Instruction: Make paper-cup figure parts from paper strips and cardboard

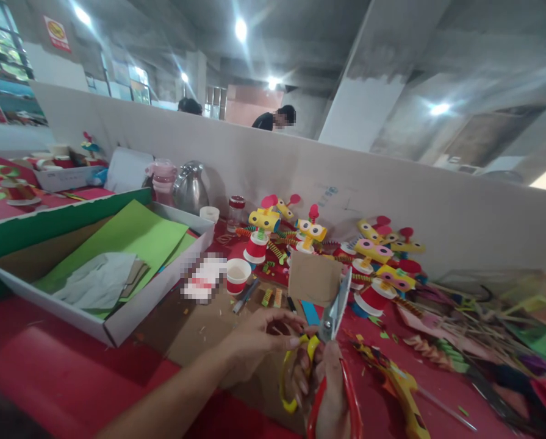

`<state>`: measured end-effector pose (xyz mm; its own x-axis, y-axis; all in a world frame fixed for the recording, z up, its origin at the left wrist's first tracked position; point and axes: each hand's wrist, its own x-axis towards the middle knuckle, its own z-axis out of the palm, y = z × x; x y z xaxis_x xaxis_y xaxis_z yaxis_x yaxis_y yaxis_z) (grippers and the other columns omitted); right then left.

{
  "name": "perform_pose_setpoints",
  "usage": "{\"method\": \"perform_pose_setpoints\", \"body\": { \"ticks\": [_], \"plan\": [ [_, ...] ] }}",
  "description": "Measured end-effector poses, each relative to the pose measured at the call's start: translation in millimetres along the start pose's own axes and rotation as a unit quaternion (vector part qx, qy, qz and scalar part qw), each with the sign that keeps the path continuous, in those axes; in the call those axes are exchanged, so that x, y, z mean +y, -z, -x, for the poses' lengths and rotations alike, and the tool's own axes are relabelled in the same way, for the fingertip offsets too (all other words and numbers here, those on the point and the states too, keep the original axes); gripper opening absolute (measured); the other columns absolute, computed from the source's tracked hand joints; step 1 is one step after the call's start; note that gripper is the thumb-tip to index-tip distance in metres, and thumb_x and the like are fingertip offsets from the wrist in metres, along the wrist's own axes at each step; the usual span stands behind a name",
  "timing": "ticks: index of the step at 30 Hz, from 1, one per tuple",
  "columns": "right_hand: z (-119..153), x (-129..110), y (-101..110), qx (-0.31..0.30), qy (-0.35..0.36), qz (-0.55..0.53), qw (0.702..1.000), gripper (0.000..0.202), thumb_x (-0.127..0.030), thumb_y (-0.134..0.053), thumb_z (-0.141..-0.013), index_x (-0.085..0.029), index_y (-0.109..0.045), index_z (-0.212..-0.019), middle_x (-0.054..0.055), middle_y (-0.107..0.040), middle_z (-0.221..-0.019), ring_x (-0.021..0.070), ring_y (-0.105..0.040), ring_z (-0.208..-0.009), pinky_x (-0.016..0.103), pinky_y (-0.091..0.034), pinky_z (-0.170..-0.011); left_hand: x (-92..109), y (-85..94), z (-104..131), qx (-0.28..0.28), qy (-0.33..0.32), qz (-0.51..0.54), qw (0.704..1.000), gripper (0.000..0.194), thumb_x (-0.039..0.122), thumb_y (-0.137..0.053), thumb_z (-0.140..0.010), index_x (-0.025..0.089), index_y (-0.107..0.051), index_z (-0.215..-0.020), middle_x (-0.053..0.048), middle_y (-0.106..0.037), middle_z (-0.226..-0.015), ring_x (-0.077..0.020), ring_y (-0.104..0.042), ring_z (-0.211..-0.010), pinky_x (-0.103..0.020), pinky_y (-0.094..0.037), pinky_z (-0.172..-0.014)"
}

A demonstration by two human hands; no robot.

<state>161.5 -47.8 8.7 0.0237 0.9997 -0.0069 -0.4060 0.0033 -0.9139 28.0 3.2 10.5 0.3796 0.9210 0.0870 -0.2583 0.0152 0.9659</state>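
My right hand is wrapped around a pair of scissors with one red and one yellow handle; the blades point up and away from me. Just to its left, my left hand has its fingers curled, with the fingertips at the yellow handle. Whether a small piece sits between those fingertips, I cannot make out. Behind the blades is a brown cardboard square. Orange and green folded paper strips, a pen and a red-and-white paper cup lie or stand beyond my left hand.
Several paper-cup figures with yellow heads stand along the partition. At left is a white box with green sheets. A yellow glue gun lies at right, near craft scraps. A steel jug stands behind. People are beyond the partition.
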Motion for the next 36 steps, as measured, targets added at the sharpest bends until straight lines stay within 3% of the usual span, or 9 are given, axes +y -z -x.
{"method": "perform_pose_setpoints", "body": {
  "ticks": [7, 11, 14, 16, 22, 28, 36],
  "plan": [
    [-3.8, 2.5, 2.7, 0.006, -0.028, -0.009, 1.000, 0.034, -0.036, -0.056, -0.091, -0.018, -0.056, -0.120, 0.009, -0.059, -0.119, 0.0206, -0.061, -0.099, 0.041, -0.054, -0.081, 2.9, 1.5, -1.5, -0.039, -0.003, 0.002, 0.999, 0.044, 0.044, -0.078, -0.066, 0.018, -0.073, -0.101, -0.010, -0.069, -0.095, -0.0196, -0.060, -0.084, -0.030, -0.040, -0.074],
    [-9.5, 6.7, 4.6, 0.024, -0.049, -0.017, 0.998, 0.037, -0.053, -0.054, -0.089, -0.017, -0.060, -0.095, 0.001, -0.063, -0.081, 0.0113, -0.058, -0.060, 0.025, -0.050, -0.052, 3.2, -1.5, 0.9, -0.004, 0.003, 0.014, 1.000, 0.046, 0.040, -0.079, -0.067, 0.017, -0.071, -0.106, -0.011, -0.069, -0.101, -0.0210, -0.061, -0.090, -0.031, -0.042, -0.080],
    [-7.8, 8.5, 0.3, 0.031, -0.076, -0.016, 0.996, 0.050, -0.069, -0.055, -0.078, -0.020, -0.051, -0.070, -0.005, -0.049, -0.054, 0.0063, -0.038, -0.036, 0.020, -0.031, -0.033, 3.1, -5.2, 2.2, 0.034, -0.006, 0.098, 0.995, 0.048, 0.041, -0.080, -0.067, 0.017, -0.069, -0.107, -0.012, -0.069, -0.104, -0.0233, -0.063, -0.097, -0.034, -0.043, -0.086],
    [-4.5, 8.2, -4.7, 0.022, -0.102, -0.012, 0.994, 0.053, -0.073, -0.056, -0.074, -0.021, -0.047, -0.069, -0.008, -0.041, -0.047, 0.0050, -0.033, -0.034, 0.018, -0.027, -0.031, 5.1, -7.2, 2.4, 0.056, -0.010, 0.139, 0.989, 0.047, 0.045, -0.078, -0.068, 0.015, -0.070, -0.102, -0.011, -0.070, -0.099, -0.0234, -0.064, -0.094, -0.034, -0.046, -0.085],
    [0.7, 9.7, -13.3, -0.016, -0.111, -0.018, 0.994, 0.057, -0.073, -0.060, -0.071, -0.023, -0.049, -0.097, -0.010, -0.043, -0.059, 0.0026, -0.031, -0.036, 0.015, -0.028, -0.031, 9.4, -7.5, 1.3, 0.155, -0.053, 0.136, 0.977, 0.034, 0.041, -0.073, -0.075, 0.015, -0.070, -0.096, -0.008, -0.072, -0.086, -0.0186, -0.066, -0.077, -0.032, -0.050, -0.079],
    [4.6, 17.0, -15.1, -0.032, -0.123, -0.005, 0.992, 0.054, -0.072, -0.061, -0.070, -0.022, -0.044, -0.082, -0.010, -0.044, -0.058, 0.0023, -0.031, -0.035, 0.014, -0.028, -0.030, 7.5, -5.3, -4.4, 0.244, -0.093, 0.162, 0.952, 0.037, 0.038, -0.076, -0.072, 0.013, -0.071, -0.099, -0.011, -0.073, -0.098, -0.0222, -0.068, -0.087, -0.033, -0.052, -0.080],
    [3.9, 14.6, -15.2, -0.087, -0.169, -0.026, 0.981, 0.060, -0.079, -0.057, -0.066, -0.021, -0.043, -0.072, -0.009, -0.042, -0.054, 0.0035, -0.031, -0.038, 0.016, -0.030, -0.035, 9.8, -4.2, -5.9, 0.270, -0.094, 0.192, 0.939, 0.046, 0.029, -0.078, -0.069, 0.014, -0.068, -0.111, -0.010, -0.075, -0.096, -0.0218, -0.070, -0.082, -0.032, -0.055, -0.073]
  ]
}}
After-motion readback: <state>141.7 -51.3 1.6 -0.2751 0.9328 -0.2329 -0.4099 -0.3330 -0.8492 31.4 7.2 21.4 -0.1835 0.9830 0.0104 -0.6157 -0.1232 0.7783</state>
